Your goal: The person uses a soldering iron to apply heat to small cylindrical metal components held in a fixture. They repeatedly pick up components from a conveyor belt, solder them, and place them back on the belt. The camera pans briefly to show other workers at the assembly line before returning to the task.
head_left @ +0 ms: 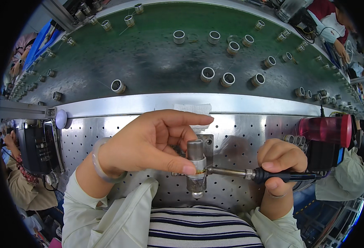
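My right hand (pixel 283 159) is closed round the dark grip of a soldering iron (pixel 230 171). The iron's metal tip points left and meets the side of a metal cylinder (pixel 196 163). A narrow coppery or yellowish band shows round the cylinder's middle, where the tip touches. On the cylinder's left side my left hand (pixel 149 142) grips it, thumb on the banded middle and curled fingers near its top. The left index finger stretches out above it to the right. A dark metal block (pixel 208 142) shows behind the cylinder, mostly hidden by it and the hand.
Beyond the perforated metal worktop (pixel 239 128) runs a green belt (pixel 157 58) carrying several metal rings (pixel 207 74). At the right stand a pink translucent container (pixel 324 129) and a few stacked rings (pixel 295 140). A black device (pixel 34 146) stands left. Other people sit at both sides.
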A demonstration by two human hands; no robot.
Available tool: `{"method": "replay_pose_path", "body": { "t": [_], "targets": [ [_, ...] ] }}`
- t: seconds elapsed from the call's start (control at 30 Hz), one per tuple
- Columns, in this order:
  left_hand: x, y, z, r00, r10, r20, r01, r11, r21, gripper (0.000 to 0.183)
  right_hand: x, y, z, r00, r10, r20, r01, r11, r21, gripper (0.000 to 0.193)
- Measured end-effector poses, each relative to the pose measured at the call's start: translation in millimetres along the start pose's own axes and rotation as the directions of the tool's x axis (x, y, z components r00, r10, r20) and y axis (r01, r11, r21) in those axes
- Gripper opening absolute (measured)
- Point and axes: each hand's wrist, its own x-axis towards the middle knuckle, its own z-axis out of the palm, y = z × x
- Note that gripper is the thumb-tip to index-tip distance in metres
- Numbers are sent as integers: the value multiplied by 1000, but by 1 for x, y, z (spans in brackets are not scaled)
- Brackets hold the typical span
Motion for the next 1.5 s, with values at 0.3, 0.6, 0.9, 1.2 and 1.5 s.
{"method": "replay_pose_path", "body": {
  "t": [0.3, 0.6, 0.9, 1.2, 1.5],
  "targets": [
    [2, 0, 1, 1000, -4, 17, 4, 1000, -13, 80, 2, 1, -3, 998, -37, 41, 36, 999, 5, 29],
    [4, 0, 2, 1000, -9, 19, 9, 1000, -6, 81, 0, 1, -7, 999, -28, 45, 27, 999, 23, 30],
    [6, -1, 3, 1000, -8, 20, 8, 1000, -3, 82, 2, 0, -9, 995, -39, 89, 38, 999, 5, 30],
    [7, 0, 6, 1000, -10, 14, 10, 1000, -1, 81, 0, -4, -14, 997, -32, 64, 31, 999, 10, 30],
    [10, -1, 7, 1000, 1, 29, -1, 1000, -5, 81, 2, -6, -14, 994, -38, 100, 40, 999, -24, 30]
  ]
}}
